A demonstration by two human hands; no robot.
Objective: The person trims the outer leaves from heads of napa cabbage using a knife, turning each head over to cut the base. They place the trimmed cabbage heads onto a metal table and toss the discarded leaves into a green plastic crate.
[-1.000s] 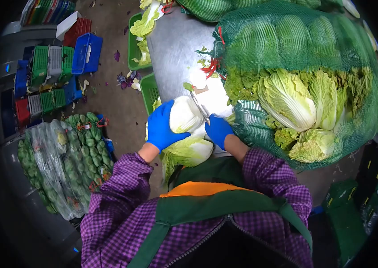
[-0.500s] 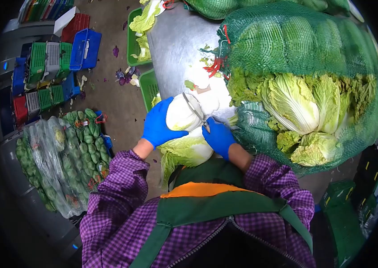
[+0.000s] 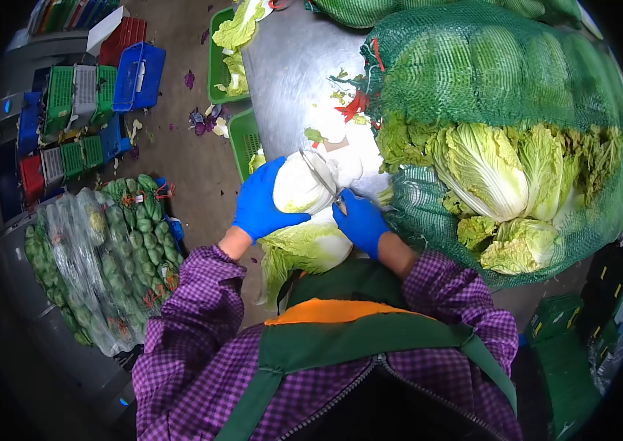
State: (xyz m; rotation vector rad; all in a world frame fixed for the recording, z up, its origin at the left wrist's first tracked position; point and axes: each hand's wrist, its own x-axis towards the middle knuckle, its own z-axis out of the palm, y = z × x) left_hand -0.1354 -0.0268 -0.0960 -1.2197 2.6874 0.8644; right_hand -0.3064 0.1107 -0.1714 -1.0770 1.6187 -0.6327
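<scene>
My left hand (image 3: 261, 202), in a blue glove, grips the left side of a pale napa cabbage (image 3: 298, 185) on the metal table (image 3: 282, 73). In my blue-gloved right hand (image 3: 363, 224) is a knife (image 3: 320, 173), its fingers wrapped round the handle. The blade lies across the cabbage's right end and points away from me. Loose cabbage leaves (image 3: 304, 248) rest at the table's near edge, below both hands. Just beyond the blade lie bright white pieces, washed out by glare.
At the right, green mesh sacks (image 3: 473, 70) hold napa cabbages, and one gapes over a bare cabbage (image 3: 488, 165). Green crates (image 3: 241, 140) with leaves stand along the table's left edge. Stacked crates (image 3: 61, 99) and bagged green vegetables (image 3: 98, 257) are farther left. Purple scraps (image 3: 205, 121) litter the floor.
Almost nothing has moved. The knife blade has shifted and tilted slightly on the cabbage; both hands keep their grip in nearly the same place.
</scene>
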